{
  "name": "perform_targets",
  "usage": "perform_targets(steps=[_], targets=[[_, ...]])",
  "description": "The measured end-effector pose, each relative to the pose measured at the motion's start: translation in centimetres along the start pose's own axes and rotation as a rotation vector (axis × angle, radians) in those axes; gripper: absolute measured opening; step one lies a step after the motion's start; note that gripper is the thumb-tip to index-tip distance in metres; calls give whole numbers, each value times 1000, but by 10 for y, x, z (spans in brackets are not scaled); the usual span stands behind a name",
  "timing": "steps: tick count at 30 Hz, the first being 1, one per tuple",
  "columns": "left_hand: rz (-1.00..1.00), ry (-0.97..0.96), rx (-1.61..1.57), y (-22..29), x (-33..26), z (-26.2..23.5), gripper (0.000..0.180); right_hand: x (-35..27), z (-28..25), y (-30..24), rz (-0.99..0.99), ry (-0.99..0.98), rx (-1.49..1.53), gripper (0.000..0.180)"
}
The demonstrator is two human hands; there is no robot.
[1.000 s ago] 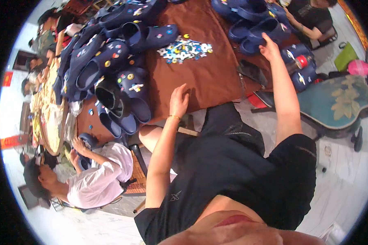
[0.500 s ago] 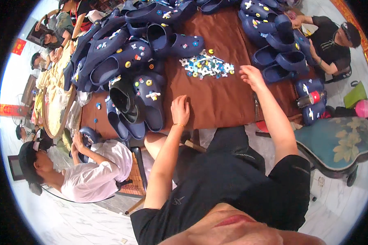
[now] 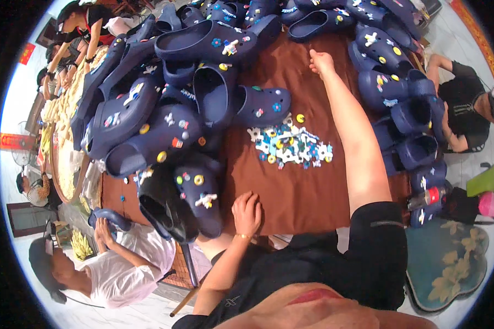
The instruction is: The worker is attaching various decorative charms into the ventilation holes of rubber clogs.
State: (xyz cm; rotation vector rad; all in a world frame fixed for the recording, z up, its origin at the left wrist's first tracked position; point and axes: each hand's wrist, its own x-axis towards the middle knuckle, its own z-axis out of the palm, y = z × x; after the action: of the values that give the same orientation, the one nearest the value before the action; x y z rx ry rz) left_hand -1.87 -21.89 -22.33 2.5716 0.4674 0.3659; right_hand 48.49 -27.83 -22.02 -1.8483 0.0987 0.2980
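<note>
My left hand [image 3: 247, 214] lies on the brown cloth [image 3: 291, 200] at the table's near edge, with nothing in it and its fingers loosely spread. Far out over the cloth, my right hand [image 3: 321, 62] points away from me, fingers loosely bent and nothing visible in them. Just beyond it is a navy clog [image 3: 308, 26]. Between my hands lies a heap of small white, blue and yellow shoe charms [image 3: 293, 147]. To the left of my left hand is a navy clog with charms [image 3: 200, 189], next to a black shoe [image 3: 167, 200].
Navy clogs, many charmed, are heaped along the left [image 3: 126, 118] and right [image 3: 387, 88]. A bottle [image 3: 427, 197] lies at the right edge. A person in white [image 3: 123, 247] sits at left, hands on a navy clog; another person in black [image 3: 466, 109] sits at right.
My right hand has moved from beside the charm heap to the far side, near the clogs there. The view has shifted, so the table lies lower. My left hand still rests at the near edge.
</note>
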Motion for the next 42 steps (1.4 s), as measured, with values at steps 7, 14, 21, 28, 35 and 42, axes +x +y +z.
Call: perform_targets(steps=[7, 14, 21, 28, 35, 42], targets=[[-68, -87, -37, -2, 6, -2, 28, 87, 24, -26, 82, 153, -365, 63], [-66, -74, -28, -2, 0, -1, 28, 81, 26, -19, 214, 41, -360, 46], [-4, 23, -24, -4, -2, 3, 29, -35, -9, 14, 8, 102, -484, 51], [109, 211, -156, -13, -8, 2, 24, -253, -61, 20, -633, -48, -490, 36], [212, 409, -365, 61, -39, -55, 22, -416, -70, 81, -637, -257, -767, 27], [-70, 222, -371, 50, -46, -12, 25, -454, -42, 109, -484, -683, -853, 42]])
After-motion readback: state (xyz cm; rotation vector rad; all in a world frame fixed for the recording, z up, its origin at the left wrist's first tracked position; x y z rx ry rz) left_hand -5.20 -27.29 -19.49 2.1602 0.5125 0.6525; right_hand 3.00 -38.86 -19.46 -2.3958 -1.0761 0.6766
